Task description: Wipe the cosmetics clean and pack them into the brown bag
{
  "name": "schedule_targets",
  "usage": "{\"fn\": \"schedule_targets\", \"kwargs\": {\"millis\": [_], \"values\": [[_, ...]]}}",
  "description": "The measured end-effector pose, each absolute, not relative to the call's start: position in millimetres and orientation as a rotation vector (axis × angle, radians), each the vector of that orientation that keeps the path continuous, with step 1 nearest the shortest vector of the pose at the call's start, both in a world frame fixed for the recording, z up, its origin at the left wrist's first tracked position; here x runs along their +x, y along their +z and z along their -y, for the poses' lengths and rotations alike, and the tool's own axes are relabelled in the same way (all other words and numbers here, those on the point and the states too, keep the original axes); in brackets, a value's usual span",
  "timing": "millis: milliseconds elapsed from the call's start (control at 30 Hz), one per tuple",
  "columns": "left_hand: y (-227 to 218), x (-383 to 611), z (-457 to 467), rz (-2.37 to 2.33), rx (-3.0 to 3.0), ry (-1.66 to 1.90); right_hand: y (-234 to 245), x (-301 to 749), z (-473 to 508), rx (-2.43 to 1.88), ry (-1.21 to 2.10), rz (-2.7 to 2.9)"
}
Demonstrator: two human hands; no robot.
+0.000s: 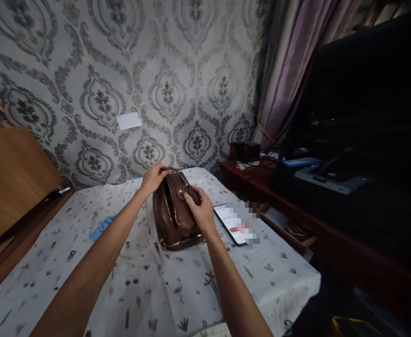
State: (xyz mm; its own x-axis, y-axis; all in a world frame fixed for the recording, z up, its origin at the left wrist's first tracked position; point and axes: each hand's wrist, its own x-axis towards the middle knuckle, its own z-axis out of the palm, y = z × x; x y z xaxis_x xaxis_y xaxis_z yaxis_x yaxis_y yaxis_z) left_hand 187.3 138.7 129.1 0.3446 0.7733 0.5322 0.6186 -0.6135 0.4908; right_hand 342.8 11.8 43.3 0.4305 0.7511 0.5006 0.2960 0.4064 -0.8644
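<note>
A brown leather bag (163, 220) with gold zippers lies on the white patterned sheet in front of me. One zipper along its left part is partly undone, leaving a dark gap. My left hand (153, 179) is closed at the bag's far top end, with the fingertips bent onto the leather or a zipper there; the exact grip is too small to tell. My right hand (202, 210) holds the right side, its thumb resting on the front flap near a small metal stud. To the right of that hand lies a phone (231, 224) with its screen lit.
Left of my left forearm is a crumpled blue cloth (102, 227). A wooden board (16, 173) borders the bed at left. On the right stand a dark red desk (247, 175), a partly open drawer (282, 224) and a large dark screen (360, 103). Patterned wallpaper (177, 84) covers the wall.
</note>
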Motion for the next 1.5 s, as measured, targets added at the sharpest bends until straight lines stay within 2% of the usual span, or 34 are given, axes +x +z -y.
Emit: {"fn": "schedule_targets", "kwargs": {"millis": [433,733,967,1100,1300,1500], "values": [[113,187,-151,-1.339,2.099,1.257,36,348,-13,-1.115,0.476,1.276],[106,185,-128,-1.187,1.953,1.326,36,345,-13,-1.153,0.415,1.288],[72,173,-75,-0.905,1.857,1.401,34,336,-6,-1.156,0.364,1.091],[48,157,-35,-0.878,1.967,1.378,22,340,10,-1.137,0.475,1.073],[26,152,-9,-0.883,2.337,1.262,-1,360,37,-1.031,0.637,1.43],[22,171,-6,-1.007,2.287,1.412,-4,362,21,-1.118,0.354,1.459]]}}
